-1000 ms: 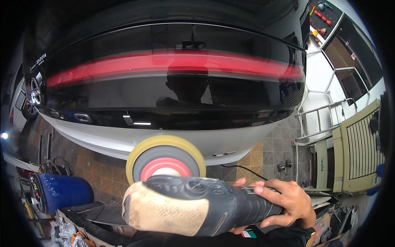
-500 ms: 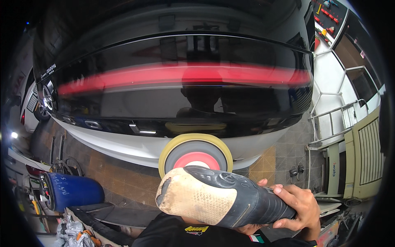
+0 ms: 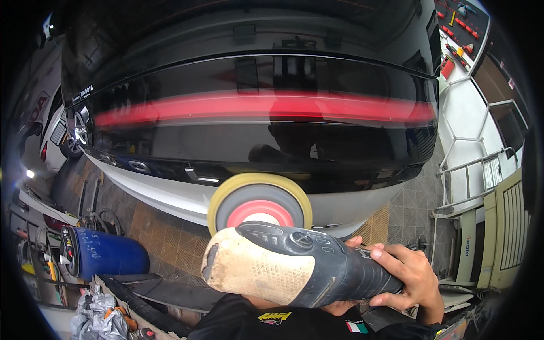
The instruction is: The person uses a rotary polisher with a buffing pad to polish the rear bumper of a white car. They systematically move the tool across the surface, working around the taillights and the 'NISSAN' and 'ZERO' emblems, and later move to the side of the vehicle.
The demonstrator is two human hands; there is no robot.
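A black polisher (image 3: 345, 272) with a worn cream-coloured head cover lies across the lower middle. My right hand (image 3: 411, 277) is closed round its rear grip, thumb below and fingers above. At the far end, the round yellow foam pad (image 3: 258, 180) on a grey and red backing plate meets the lower edge of a car's glossy black rear panel (image 3: 362, 153). Bits of skin show under the polisher's body; my left hand seems mostly hidden there, its fingers not readable. A red light strip (image 3: 226, 107) runs across the panel.
The car's pale bumper (image 3: 147, 192) curves below the panel. At left stand a blue barrel (image 3: 110, 252) and a heap of crumpled grey plastic (image 3: 99, 317). A metal frame (image 3: 476, 175) and a cream louvred cabinet (image 3: 510, 226) stand at right. Tools hang on a board (image 3: 464, 22).
The polisher and its pad have shifted left along the panel's lower edge, with my right hand still round the grip. The whole view has moved slightly, so the car appears further right.
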